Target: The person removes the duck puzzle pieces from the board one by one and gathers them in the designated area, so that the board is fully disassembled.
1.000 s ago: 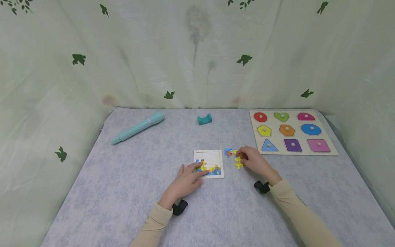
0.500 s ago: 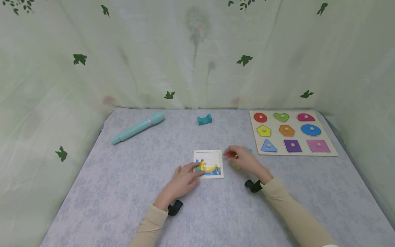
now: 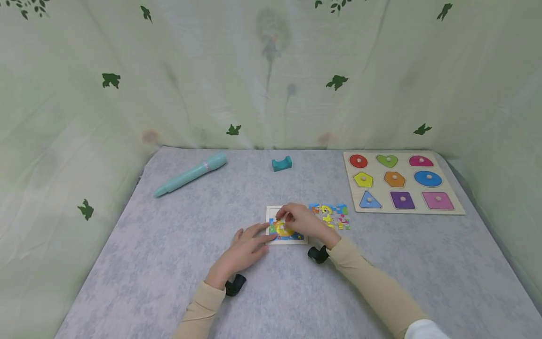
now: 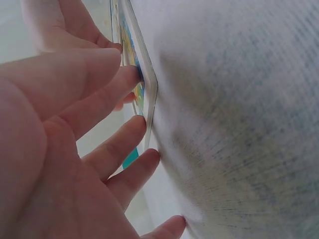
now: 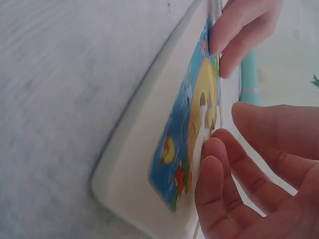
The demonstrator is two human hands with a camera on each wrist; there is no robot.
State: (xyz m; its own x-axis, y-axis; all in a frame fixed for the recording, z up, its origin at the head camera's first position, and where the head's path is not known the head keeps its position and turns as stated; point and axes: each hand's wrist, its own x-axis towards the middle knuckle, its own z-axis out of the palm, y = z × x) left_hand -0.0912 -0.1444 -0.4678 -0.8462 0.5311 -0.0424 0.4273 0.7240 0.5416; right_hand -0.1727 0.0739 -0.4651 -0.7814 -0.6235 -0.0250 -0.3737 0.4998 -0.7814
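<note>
A small jigsaw puzzle in a white frame (image 3: 299,242) lies on the table, its lower part filled with a blue and yellow picture. My left hand (image 3: 243,254) rests at its left side with fingers spread, some fingertips on the picture and frame edge. My right hand (image 3: 302,221) is over the frame with thumb and fingers bent together. In the right wrist view its fingertips (image 5: 219,135) come down at the unfilled gap by the yellow shape, pinching a puzzle piece mostly hidden by them. Loose puzzle pieces (image 3: 342,209) lie right of the frame, partly behind that hand.
A wooden shape board (image 3: 377,188) with colourful knobbed pieces lies at the back right. At the back left is a turquoise stick-shaped object (image 3: 186,178), and a small teal cradle-shaped block (image 3: 281,164) stands at the back middle. Patterned curtains hang behind the table.
My right hand has moved left from the loose pieces to over the framed puzzle, uncovering more of those pieces. My left hand has shifted slightly left, still at the frame.
</note>
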